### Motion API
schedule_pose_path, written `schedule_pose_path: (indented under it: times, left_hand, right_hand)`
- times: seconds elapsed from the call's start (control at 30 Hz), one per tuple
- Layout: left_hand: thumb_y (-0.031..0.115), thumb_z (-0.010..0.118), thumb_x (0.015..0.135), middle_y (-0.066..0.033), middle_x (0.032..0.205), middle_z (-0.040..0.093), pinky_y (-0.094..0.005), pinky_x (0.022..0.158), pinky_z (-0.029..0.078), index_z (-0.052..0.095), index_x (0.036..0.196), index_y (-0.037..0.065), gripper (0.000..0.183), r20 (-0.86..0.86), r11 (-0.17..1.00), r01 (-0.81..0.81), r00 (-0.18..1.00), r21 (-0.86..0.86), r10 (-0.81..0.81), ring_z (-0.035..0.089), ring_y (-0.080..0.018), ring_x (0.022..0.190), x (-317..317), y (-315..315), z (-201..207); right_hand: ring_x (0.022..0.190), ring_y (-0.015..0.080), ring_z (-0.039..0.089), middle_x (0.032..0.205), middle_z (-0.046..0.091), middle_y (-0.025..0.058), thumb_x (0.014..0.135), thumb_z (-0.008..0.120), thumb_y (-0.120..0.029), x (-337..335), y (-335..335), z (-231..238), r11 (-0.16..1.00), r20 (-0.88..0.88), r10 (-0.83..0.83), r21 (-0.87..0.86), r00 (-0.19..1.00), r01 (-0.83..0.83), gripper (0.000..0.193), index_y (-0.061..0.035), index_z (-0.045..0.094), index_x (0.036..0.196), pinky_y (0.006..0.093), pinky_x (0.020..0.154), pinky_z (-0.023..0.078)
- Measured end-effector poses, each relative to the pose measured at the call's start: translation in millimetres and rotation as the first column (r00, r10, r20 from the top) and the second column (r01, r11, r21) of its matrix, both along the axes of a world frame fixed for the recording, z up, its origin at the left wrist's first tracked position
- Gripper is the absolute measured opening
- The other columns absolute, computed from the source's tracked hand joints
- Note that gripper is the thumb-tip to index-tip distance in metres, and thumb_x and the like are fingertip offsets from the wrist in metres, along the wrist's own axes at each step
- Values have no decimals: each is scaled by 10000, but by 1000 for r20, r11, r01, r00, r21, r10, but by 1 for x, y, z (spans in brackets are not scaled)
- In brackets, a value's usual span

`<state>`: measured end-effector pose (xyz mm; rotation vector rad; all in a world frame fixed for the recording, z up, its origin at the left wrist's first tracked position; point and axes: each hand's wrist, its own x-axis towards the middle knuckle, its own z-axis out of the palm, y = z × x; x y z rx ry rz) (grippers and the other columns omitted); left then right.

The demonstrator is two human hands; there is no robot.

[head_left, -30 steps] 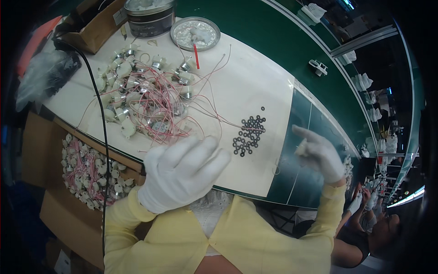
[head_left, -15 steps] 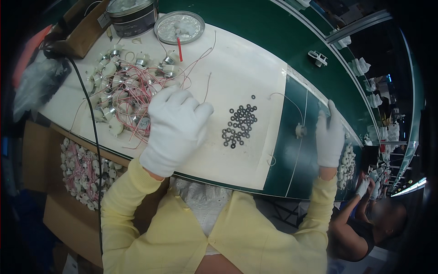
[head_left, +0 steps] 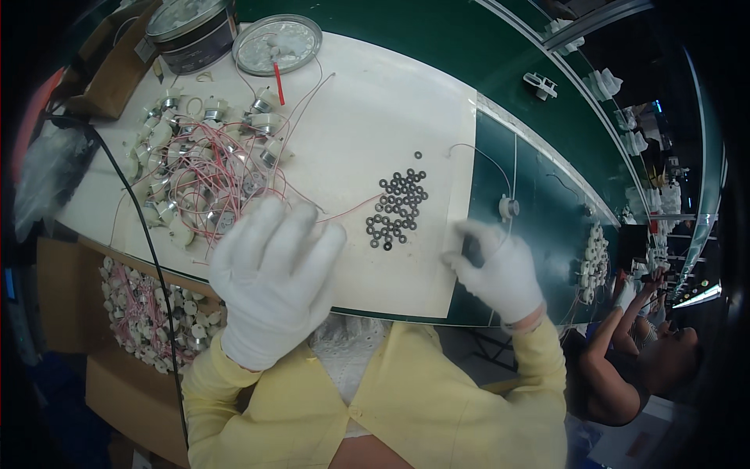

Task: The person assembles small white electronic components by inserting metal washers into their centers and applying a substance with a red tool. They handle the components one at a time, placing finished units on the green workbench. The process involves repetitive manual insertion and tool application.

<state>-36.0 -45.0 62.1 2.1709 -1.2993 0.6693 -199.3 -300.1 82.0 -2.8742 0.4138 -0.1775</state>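
My left hand [head_left: 273, 289], in a white glove, hovers at the near edge of the white work surface [head_left: 367, 94], fingers spread and nothing seen in them. Just beyond its fingertips lies a tangled heap of small motors [head_left: 207, 168] with white plastic ends and pink wires. My right hand [head_left: 504, 270], also gloved and a little blurred, is over the green strip, thumb and forefinger apart. Just past it sits a single small motor [head_left: 508, 207] with a pale wire. Small black rings [head_left: 400, 203] lie scattered between my hands, touching neither.
Far left stand a round tin [head_left: 191, 39], its lid [head_left: 277, 45] with white paste and a red stick [head_left: 279, 84], and a cardboard box [head_left: 117, 74]. A black cable [head_left: 144, 207] crosses the left. More motors fill a carton [head_left: 152, 313] below. Co-worker [head_left: 617, 359] at right.
My right hand has come left and nearer, off the far part of the green strip. My left hand has drawn back from the heap and its fingers have spread.
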Motion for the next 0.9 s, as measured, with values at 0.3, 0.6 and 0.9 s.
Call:
schedule_pose_path:
  times: [0.3, 0.6, 0.9]
  left_hand:
    - [249, 739, 730, -131, 1118, 631, -423, 879, 464, 619, 1176, 39, 508, -281, 957, 191, 951, 219, -126, 612, -302, 1084, 15, -26, -11]
    - [363, 731, 823, -204, 1264, 609, -468, 938, 462, 545, 1333, -30, 671, -263, 978, 125, 962, 165, -78, 581, -389, 1167, 8, -45, -10]
    - [364, 713, 854, -220, 1312, 587, -477, 1009, 423, 522, 1376, -30, 682, -255, 983, 24, 967, 184, 25, 537, -390, 1258, 1, -43, -33]
  right_hand:
    - [734, 329, 719, 787, 727, 137, 850, 690, -369, -138, 25, 32, 990, -866, 3, 72, 500, 118, 299, -115, 756, 994, 453, 691, 566]
    - [1081, 310, 631, 1233, 641, 177, 967, 582, -157, -18, -16, 57, 694, 29, 303, 678, 953, -241, 469, -3, 555, 1409, 398, 940, 494]
    - [1261, 247, 585, 1320, 654, 160, 1106, 334, -521, 139, -14, -53, 633, 386, 72, 695, 920, -341, 663, 10, 542, 1445, 365, 1111, 397]
